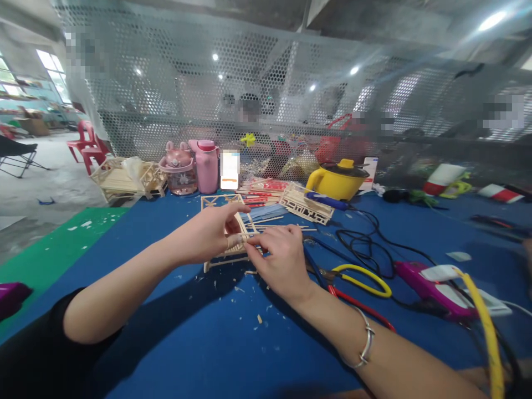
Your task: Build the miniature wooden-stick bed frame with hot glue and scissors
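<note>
A small model frame of thin wooden sticks (pixel 230 255) stands on the blue table in front of me. My left hand (pixel 208 233) is closed on its near upper part, with the thumb stretched toward the right hand. Fingertips of my right hand (pixel 280 256) are pinched at the same corner, close to the left thumb. Whatever small piece lies between the right fingertips is hidden. Loose wooden sticks (pixel 286 226) lie just behind the hands, and tiny scraps are scattered in front.
Pliers with yellow and red handles (pixel 361 278) lie right of my right hand, near black cables and a purple device (pixel 434 291). A second stick model (pixel 305 204), a yellow pot (pixel 338 180), a pink flask (pixel 206 166) and a phone (pixel 230 170) stand behind. Perforated mesh (pixel 199 94) closes the back.
</note>
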`<action>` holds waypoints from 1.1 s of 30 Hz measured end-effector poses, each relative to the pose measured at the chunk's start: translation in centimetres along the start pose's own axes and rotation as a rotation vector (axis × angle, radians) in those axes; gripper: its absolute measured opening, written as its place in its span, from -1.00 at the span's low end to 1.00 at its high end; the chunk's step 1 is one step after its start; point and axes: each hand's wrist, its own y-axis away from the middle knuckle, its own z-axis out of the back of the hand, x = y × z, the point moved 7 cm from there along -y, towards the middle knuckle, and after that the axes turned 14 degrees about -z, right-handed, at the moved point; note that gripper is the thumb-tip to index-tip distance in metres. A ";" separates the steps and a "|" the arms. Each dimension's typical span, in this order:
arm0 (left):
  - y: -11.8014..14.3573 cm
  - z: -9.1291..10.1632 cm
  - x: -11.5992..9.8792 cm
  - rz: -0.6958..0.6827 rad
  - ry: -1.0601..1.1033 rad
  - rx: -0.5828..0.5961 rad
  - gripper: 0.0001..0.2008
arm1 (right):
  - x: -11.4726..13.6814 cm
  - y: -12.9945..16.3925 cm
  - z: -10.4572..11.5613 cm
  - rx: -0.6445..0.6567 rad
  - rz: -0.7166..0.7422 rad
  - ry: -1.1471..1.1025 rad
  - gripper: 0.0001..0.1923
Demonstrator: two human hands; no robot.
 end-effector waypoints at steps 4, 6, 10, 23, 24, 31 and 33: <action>0.1 -0.1 0.1 -0.003 -0.004 -0.014 -0.56 | 0.2 0.0 1.2 -0.031 0.003 -0.017 -0.91; 0.2 -0.2 0.1 0.000 -0.001 -0.024 -0.56 | -0.3 0.0 2.1 -0.087 -0.040 -0.034 -0.88; 0.2 -0.1 -0.2 0.008 -0.031 -0.054 -0.54 | -1.7 0.0 2.4 -0.095 -0.135 -0.079 -0.85; 0.3 -0.6 -0.2 -0.033 -0.167 -0.055 -0.53 | -5.0 0.6 -3.0 0.281 -0.484 -0.438 -0.77; 0.4 -0.6 -0.2 -0.032 -0.168 -0.054 -0.53 | -5.0 0.6 -3.3 0.292 -0.492 -0.457 -0.78; 0.3 -0.7 -0.2 -0.029 -0.177 -0.060 -0.55 | -4.4 0.6 -3.5 0.318 -0.462 -0.500 -0.75; 0.3 -0.7 -0.1 -0.028 -0.177 -0.065 -0.55 | -4.1 0.5 -3.4 0.318 -0.436 -0.500 -0.78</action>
